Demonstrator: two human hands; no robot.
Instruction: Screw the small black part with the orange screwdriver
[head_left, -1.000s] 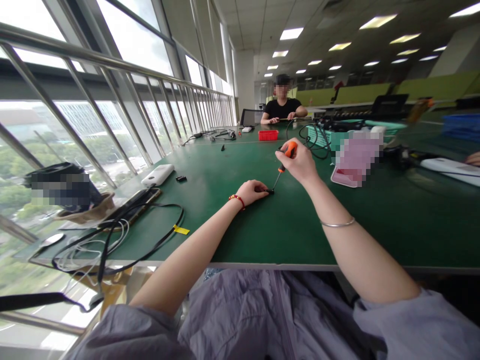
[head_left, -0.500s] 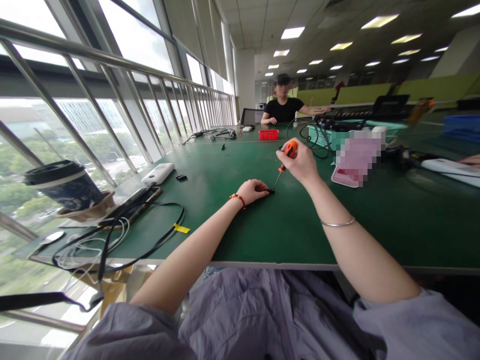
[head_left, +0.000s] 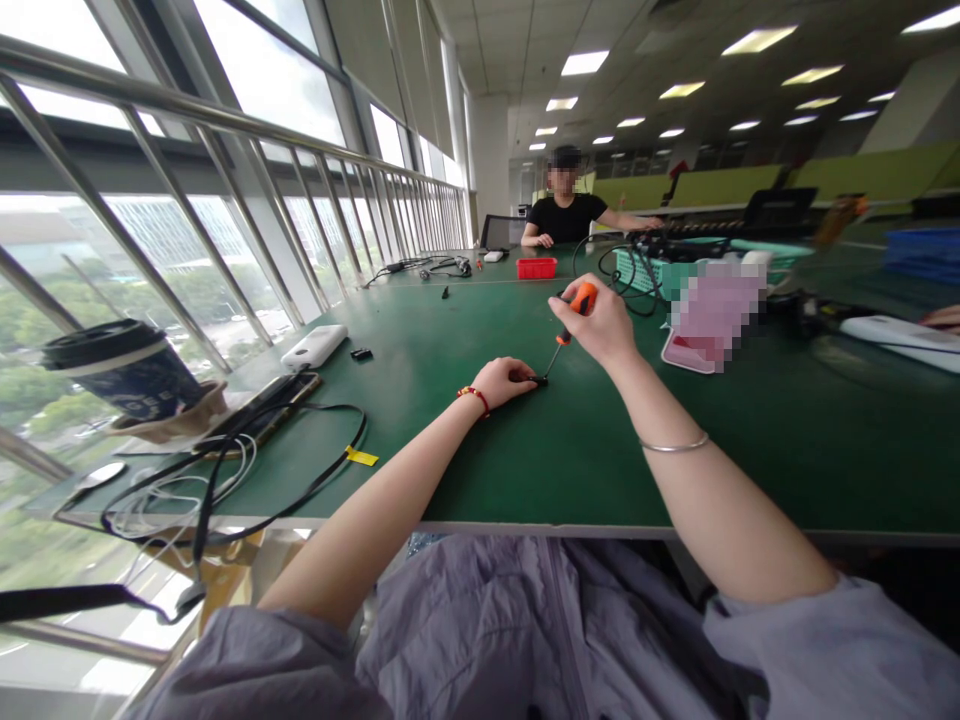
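My right hand is closed around the orange handle of a screwdriver, which slants down to the left. Its tip meets a small black part lying on the green table. My left hand rests on the table with its fingers pinched on that black part, most of which is hidden under them. A red bead bracelet is on my left wrist and a thin metal bangle on my right forearm.
At the left lie a paper cup, a phone tangled in black and white cables, a white power bank and a yellow tag. A pink case sits right. Another person sits at the far end near a red bin.
My hands and the screwdriver have stayed almost in place. The person at the far end has stretched an arm out to the right.
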